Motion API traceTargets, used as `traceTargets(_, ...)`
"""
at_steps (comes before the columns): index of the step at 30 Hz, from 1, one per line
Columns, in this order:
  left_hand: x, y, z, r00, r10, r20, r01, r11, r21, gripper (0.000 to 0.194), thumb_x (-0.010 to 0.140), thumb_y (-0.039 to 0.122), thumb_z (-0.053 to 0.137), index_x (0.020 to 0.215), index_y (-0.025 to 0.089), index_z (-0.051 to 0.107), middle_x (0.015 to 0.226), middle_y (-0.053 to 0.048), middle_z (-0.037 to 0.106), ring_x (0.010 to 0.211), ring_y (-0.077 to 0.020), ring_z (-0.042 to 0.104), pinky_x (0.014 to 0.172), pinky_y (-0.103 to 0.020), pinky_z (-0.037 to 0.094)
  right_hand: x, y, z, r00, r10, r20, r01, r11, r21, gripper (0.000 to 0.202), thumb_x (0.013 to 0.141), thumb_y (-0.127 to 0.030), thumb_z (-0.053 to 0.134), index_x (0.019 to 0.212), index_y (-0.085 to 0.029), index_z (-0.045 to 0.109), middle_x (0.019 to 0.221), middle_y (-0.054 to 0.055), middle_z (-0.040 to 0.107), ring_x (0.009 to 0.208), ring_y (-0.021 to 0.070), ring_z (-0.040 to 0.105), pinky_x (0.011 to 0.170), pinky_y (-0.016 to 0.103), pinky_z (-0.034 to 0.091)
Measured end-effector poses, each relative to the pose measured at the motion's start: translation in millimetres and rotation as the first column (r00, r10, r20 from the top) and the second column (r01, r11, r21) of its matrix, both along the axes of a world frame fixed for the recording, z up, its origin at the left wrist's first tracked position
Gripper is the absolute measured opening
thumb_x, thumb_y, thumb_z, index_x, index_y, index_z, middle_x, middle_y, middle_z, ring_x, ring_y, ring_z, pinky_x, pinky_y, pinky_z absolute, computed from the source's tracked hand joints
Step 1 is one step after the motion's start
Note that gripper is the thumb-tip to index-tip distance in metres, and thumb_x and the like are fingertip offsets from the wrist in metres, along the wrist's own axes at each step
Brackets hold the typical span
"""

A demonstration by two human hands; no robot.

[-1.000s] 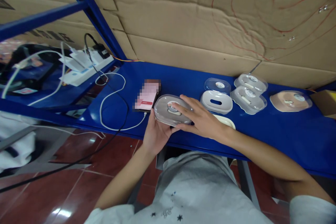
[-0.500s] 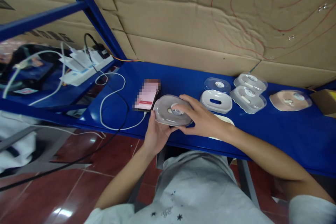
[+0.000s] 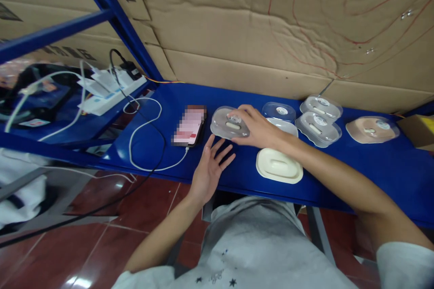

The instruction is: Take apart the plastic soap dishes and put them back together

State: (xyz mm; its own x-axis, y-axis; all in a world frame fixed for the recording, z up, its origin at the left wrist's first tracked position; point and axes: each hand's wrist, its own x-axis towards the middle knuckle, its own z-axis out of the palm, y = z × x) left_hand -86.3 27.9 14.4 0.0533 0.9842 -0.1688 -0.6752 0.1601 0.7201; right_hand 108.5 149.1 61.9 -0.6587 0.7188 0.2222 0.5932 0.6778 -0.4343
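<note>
My right hand (image 3: 256,125) grips the right side of a grey soap box (image 3: 225,127) with a clear lid and a round label, over the blue shelf beside the phone. My left hand (image 3: 212,165) is just below it, palm up with fingers spread, holding nothing. Under my right forearm lies a cream oval tray (image 3: 278,167) with a raised middle. Behind that forearm, a white dish (image 3: 284,125) is partly hidden, and a loose clear lid (image 3: 278,111) with a round label lies at its back.
Two clear-lidded boxes (image 3: 318,128) stand close together at the back, with a peach lidded box (image 3: 372,130) to their right. A phone (image 3: 190,125) with a white charging cable (image 3: 131,149) lies left. A power strip (image 3: 113,95) and cardboard box (image 3: 418,131) flank the shelf.
My left hand has let go of the soap box and opened. My right hand has carried the box slightly up and away, uncovering more of the cream tray.
</note>
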Motion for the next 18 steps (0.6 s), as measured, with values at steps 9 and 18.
traceTargets(9,2.2,-13.1,-8.0,0.937,-0.021,-0.35,0.102,0.972,0.213,0.041,0.099,0.033,0.072,0.139,0.03,0.066,0.15,-0.01,0.059,0.137,-0.031,0.058,0.111,-0.046,0.054,8.2,46.4,5.4,0.965,-0.111,0.238,0.092,0.992,0.09,0.079,0.098,-0.041,0.072,0.163,-0.014,0.037,0.172,0.027,0.028,0.162,0.0449,0.024,0.126,0.067,0.026)
traceTargets(18,9.2,-15.7,-15.4,0.416,0.081,-0.906,0.474,0.831,0.292,0.071,0.097,0.041,0.073,0.159,0.033,0.04,0.163,-0.013,0.048,0.146,-0.033,0.051,0.121,-0.054,0.042,110.1,-89.6,3.1,0.981,-0.089,0.172,0.049,0.974,0.223,0.039,0.109,-0.04,0.054,0.143,-0.023,0.063,0.136,0.013,0.072,0.127,0.033,0.067,0.104,0.052,0.055)
